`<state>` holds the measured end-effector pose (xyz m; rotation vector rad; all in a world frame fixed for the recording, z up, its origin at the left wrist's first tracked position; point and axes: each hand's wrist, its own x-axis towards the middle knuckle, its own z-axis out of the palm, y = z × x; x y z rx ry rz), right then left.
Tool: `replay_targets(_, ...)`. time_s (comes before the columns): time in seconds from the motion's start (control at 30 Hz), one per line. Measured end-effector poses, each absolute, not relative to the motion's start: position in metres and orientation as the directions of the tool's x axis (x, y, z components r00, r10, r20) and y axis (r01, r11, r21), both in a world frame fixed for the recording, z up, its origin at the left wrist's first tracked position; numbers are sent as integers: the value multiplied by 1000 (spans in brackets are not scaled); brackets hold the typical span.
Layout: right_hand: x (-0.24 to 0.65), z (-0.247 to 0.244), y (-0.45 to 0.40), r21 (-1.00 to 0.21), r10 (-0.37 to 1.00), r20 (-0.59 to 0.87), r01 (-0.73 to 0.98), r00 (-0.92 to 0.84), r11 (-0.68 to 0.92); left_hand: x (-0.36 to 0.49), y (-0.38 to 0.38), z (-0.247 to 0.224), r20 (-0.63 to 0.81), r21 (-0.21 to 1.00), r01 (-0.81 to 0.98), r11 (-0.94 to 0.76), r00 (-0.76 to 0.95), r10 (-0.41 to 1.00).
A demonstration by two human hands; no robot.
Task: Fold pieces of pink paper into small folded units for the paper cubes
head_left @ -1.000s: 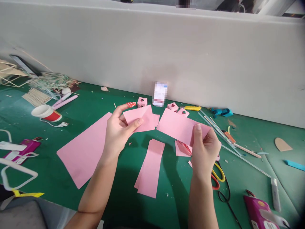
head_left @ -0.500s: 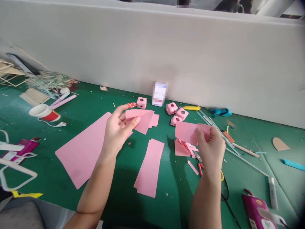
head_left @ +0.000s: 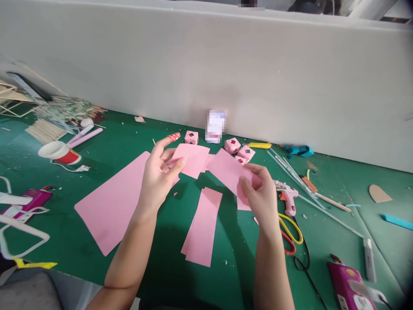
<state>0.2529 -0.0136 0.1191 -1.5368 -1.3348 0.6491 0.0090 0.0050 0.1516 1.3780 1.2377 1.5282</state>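
My left hand (head_left: 163,170) pinches a small piece of pink paper (head_left: 195,159) between thumb and fingers, its index finger stretched out with a red patterned wrap on the tip. In my right hand (head_left: 260,193) is a longer pink paper strip (head_left: 227,170), tilted with its far corner close to the left piece. Below and between the hands lie overlapping pink paper strips (head_left: 206,228). A large pink sheet (head_left: 112,206) rests under my left forearm. Beyond the hands sit small folded pink paper shapes with diamond holes (head_left: 232,145), one of them partly hidden by the right hand's strip.
A phone (head_left: 215,126) leans against the grey partition. Right of my hand are a pink glue gun (head_left: 288,198), scissors handles (head_left: 292,230), a yellow cutter (head_left: 260,145) and glue sticks. At left stand a paper cup (head_left: 61,153), wooden sticks (head_left: 45,131) and a purple box (head_left: 27,204).
My right hand has moved left with its strip, bringing it near the left hand's piece and uncovering the glue gun. The left hand has barely shifted.
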Motion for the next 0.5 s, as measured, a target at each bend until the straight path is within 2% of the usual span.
replay_targets(0.17, 228, 102, -7, -934, 978, 146, 347, 152, 86, 8, 4, 152, 256, 966, 81, -247, -144, 956)
replay_targets(0.33, 221, 92, -4, -932, 1000, -6, 363, 27, -16, 7, 4, 154, 224, 970, 126, -210, -114, 968)
replay_targets(0.5, 221, 108, -11, -981, 996, 74, 182, 56, 63, 11, 2, 156, 124, 977, 168, -132, 56, 991)
